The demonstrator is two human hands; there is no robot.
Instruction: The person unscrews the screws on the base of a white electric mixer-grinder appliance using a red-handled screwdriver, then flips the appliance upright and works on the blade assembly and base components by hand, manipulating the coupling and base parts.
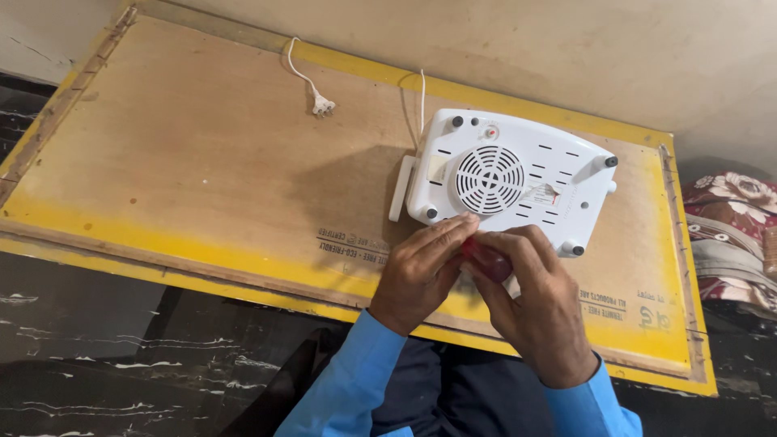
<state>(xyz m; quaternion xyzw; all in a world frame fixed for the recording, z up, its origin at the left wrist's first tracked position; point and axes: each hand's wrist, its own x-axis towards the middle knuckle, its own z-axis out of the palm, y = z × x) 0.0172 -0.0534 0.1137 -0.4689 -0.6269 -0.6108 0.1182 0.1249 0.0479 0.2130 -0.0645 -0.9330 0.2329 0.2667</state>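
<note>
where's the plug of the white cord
In the head view, the plug lies on the plywood board, upper left of the overturned white appliance.

Yellow-edged plywood board (202, 162) — white appliance (510, 178), plug (322, 104)

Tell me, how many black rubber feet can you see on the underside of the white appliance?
4: one at the top left, one at the right, one at the lower left, one at the lower right. The hands may hide more.

One white appliance (506, 180), one plug (322, 105), one plywood board (194, 162), two hands, and one red-handled tool (488, 259).
</note>
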